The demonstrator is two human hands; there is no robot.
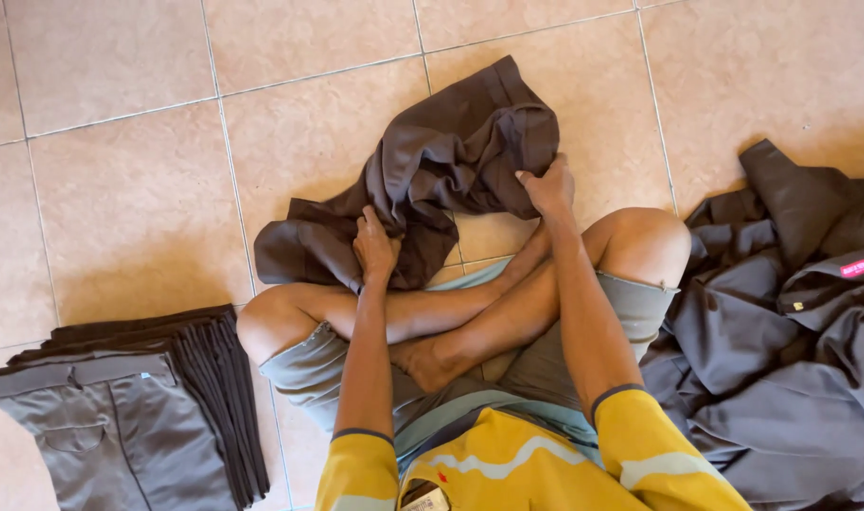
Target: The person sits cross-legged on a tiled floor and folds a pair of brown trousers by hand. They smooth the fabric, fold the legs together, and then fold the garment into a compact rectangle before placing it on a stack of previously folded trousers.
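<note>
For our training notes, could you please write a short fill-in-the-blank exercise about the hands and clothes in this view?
1. Both the left hand and the right hand grip a crumpled ____ garment.
2. The person sits on a floor covered in ____.
3. The folded stack lies on the person's ____ side.
4. The loose pile of clothes lies on the person's ____ side.

Missing words: brown; tiles; left; right

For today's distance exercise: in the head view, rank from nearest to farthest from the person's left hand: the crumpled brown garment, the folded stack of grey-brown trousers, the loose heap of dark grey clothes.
1. Crumpled brown garment, in the left hand's grip, ahead.
2. Folded stack of grey-brown trousers, on the left.
3. Loose heap of dark grey clothes, far right.
</note>
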